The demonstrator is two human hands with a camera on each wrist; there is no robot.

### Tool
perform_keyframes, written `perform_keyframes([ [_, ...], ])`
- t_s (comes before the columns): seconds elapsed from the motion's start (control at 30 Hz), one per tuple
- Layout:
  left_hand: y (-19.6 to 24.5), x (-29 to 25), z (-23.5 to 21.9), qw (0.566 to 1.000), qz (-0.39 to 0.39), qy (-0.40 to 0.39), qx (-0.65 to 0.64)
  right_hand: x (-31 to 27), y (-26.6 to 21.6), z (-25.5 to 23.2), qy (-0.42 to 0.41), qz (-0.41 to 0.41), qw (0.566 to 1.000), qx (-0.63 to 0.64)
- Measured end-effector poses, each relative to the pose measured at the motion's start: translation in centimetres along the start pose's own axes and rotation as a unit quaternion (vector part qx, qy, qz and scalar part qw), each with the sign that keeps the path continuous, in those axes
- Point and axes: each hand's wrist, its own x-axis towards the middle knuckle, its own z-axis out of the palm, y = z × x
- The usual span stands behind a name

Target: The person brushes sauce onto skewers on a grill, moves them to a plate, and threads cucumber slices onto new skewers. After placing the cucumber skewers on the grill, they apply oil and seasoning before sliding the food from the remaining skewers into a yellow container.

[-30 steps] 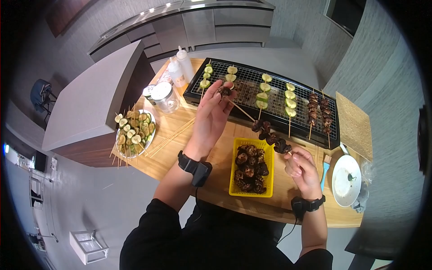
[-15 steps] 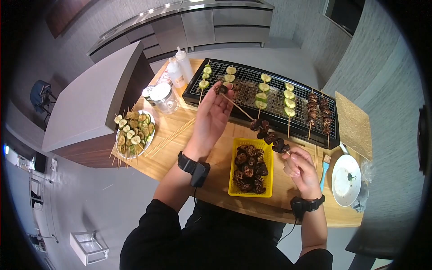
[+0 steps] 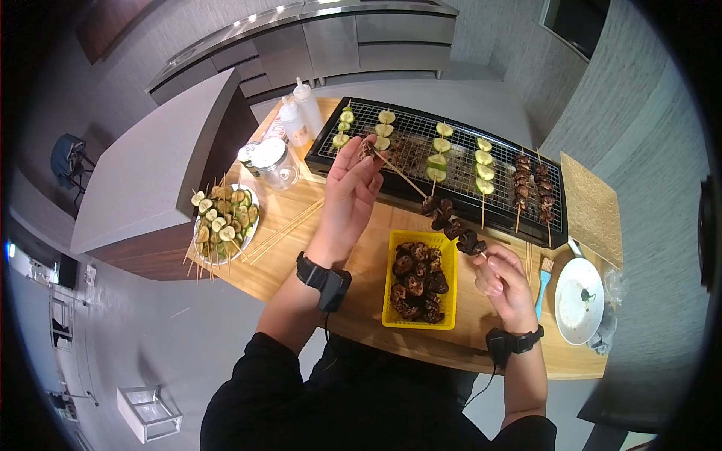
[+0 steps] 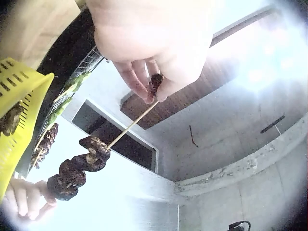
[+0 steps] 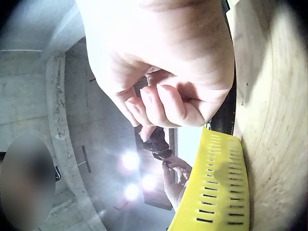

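My left hand (image 3: pixel 350 197) pinches a dark, browned piece (image 3: pixel 368 149) at the upper end of a wooden skewer (image 3: pixel 402 175). Several dark pieces (image 3: pixel 453 228) are threaded on the lower half of that skewer, with bare stick between them and the piece in my left fingers. At the skewer's lower end my right hand (image 3: pixel 509 289) grips the stick with curled fingers. In the left wrist view the dark piece (image 4: pixel 156 82) sits between thumb and fingertips, on or against the stick's tip. Below the skewer stands a yellow basket (image 3: pixel 456 301) of similar pieces (image 3: pixel 414 286).
Behind the hands, a black grill (image 3: pixel 466 206) holds zucchini skewers (image 3: pixel 483 173) and dark skewers (image 3: pixel 522 188). To the left are a plate of skewers (image 3: pixel 226 218), loose sticks (image 3: pixel 289 229), a jar (image 3: pixel 277 164) and bottles (image 3: pixel 308 109). A blue brush (image 3: pixel 543 289) and white pan (image 3: pixel 579 304) lie right.
My left fingers, spread wider half a second ago, have closed in around the dark piece near the skewer's tip. My right hand has barely moved.
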Motion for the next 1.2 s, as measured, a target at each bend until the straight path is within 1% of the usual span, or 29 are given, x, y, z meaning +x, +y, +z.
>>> perform_keyframes([
  [0.1,0.18,-0.06,0.37,1.000,-0.002,0.019,0.000,-0.01,0.00,0.01,0.002,0.001,1.000,-0.001],
  [0.2,0.22,-0.10,0.10,1.000,-0.011,0.017,0.000,-0.01,0.01,-0.05,0.001,0.001,1.000,0.001],
  [0.4,0.01,-0.05,-0.10,0.999,-0.010,0.038,-0.011,-0.06,0.09,-0.10,-0.001,0.001,1.000,0.005],
  [0.8,-0.16,0.21,-0.19,0.999,-0.005,0.036,-0.022,-0.14,-0.05,0.31,0.001,0.005,1.000,-0.011],
  [1.2,-0.39,0.22,-0.26,0.999,0.004,0.045,0.010,-0.14,0.04,0.23,0.003,0.002,1.000,-0.004],
])
